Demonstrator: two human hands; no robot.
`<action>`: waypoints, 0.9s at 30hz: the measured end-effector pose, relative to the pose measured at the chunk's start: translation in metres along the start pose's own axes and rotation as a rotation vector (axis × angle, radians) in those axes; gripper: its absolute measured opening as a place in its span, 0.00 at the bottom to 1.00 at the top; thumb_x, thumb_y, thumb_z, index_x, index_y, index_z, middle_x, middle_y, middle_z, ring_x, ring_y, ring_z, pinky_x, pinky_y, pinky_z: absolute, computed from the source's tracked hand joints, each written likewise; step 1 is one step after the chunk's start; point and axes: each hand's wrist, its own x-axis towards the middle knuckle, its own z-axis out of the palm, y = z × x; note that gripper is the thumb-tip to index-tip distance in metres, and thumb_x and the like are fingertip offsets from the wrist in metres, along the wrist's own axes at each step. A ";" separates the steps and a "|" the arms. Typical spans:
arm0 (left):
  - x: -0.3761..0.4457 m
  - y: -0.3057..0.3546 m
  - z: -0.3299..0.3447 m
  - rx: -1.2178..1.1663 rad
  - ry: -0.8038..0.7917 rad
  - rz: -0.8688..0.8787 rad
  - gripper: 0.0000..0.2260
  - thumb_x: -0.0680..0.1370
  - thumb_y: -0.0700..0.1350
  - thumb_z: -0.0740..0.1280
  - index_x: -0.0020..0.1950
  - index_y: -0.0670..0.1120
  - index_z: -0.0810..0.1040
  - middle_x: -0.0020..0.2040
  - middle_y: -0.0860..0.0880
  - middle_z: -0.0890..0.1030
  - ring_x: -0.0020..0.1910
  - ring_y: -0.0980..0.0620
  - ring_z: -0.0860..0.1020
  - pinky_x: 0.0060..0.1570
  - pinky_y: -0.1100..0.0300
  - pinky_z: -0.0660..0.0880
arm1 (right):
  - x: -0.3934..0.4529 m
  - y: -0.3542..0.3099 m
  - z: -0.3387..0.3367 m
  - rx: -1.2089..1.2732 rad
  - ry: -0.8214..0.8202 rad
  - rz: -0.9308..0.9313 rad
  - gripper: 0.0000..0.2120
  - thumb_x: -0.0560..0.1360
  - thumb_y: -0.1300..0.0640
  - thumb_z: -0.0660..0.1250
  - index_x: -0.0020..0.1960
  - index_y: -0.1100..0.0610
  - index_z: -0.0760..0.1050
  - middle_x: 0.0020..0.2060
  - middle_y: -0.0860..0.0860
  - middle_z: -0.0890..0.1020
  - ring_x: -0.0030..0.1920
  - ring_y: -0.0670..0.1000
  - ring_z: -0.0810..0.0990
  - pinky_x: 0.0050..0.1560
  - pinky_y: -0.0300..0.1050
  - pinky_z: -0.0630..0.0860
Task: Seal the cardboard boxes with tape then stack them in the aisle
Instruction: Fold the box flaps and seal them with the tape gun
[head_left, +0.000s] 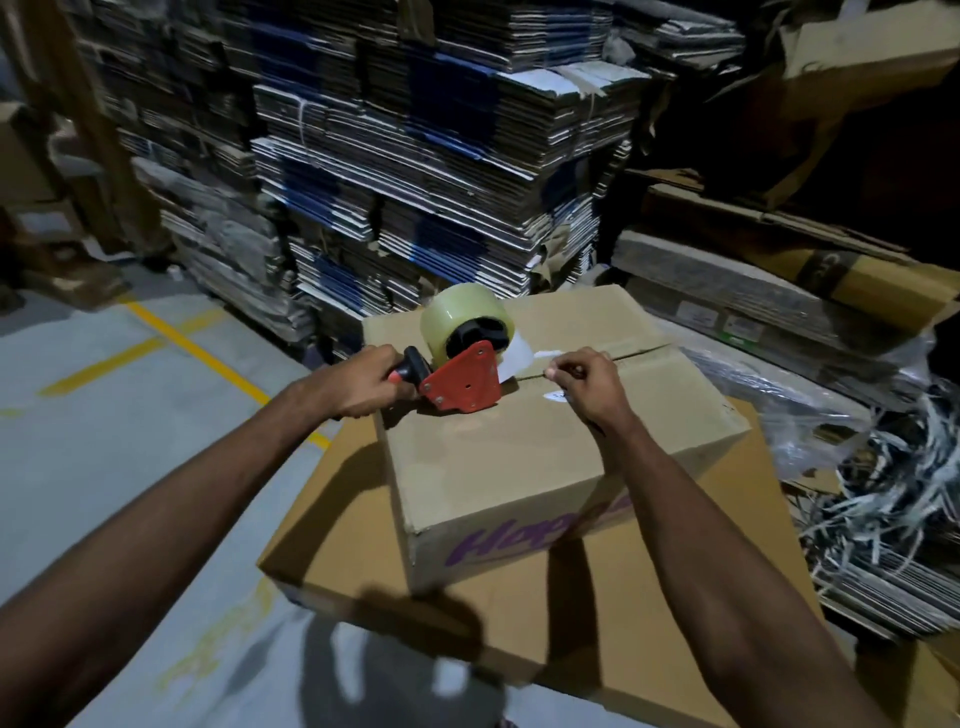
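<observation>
Tape (464, 323), a clear roll, rides on a red dispenser (461, 382) that sits on top of the upper box (519, 457), at the left end of its centre seam. The left hand (358, 382) grips the dispenser's black handle, fingers curled tight round it. The right hand (584, 384) rests on the box top just right of the dispenser, its fingers pinched together on the loose end of the tape, which stretches in a short clear strip from the dispenser along the seam. The flaps are folded down and meet at the seam; further right the seam looks bare of tape. This box has purple lettering on its near side and stands on a wider lower box (649, 623), set toward that one's far edge. Both stand on a grey floor (104, 441) marked with yellow lines (197, 353) to the left. Behind, tall stacks of flattened cartons (415, 156) fill the far side, and to the right lie more flat cardboard, some plastic wrap and a tangle of pale strapping (883, 493).
</observation>
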 end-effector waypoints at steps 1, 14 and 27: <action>-0.006 -0.008 -0.004 -0.019 -0.003 -0.011 0.18 0.79 0.51 0.71 0.37 0.42 0.70 0.30 0.48 0.71 0.28 0.51 0.70 0.29 0.50 0.72 | 0.000 -0.003 0.001 0.008 0.005 0.008 0.05 0.73 0.50 0.76 0.41 0.40 0.84 0.42 0.45 0.82 0.47 0.49 0.81 0.48 0.46 0.77; -0.035 -0.019 -0.020 -0.036 0.004 -0.075 0.16 0.79 0.49 0.69 0.45 0.36 0.75 0.31 0.44 0.74 0.25 0.49 0.71 0.23 0.52 0.70 | -0.024 -0.085 0.049 -0.253 -0.207 -0.092 0.17 0.72 0.51 0.60 0.56 0.53 0.80 0.50 0.52 0.79 0.53 0.58 0.74 0.49 0.51 0.72; -0.042 -0.011 -0.017 -0.104 0.020 -0.053 0.07 0.80 0.44 0.69 0.44 0.44 0.75 0.34 0.47 0.75 0.24 0.57 0.71 0.23 0.60 0.71 | -0.093 -0.149 0.073 -0.154 -0.462 0.241 0.73 0.51 0.12 0.63 0.84 0.50 0.50 0.85 0.49 0.51 0.83 0.55 0.36 0.77 0.67 0.30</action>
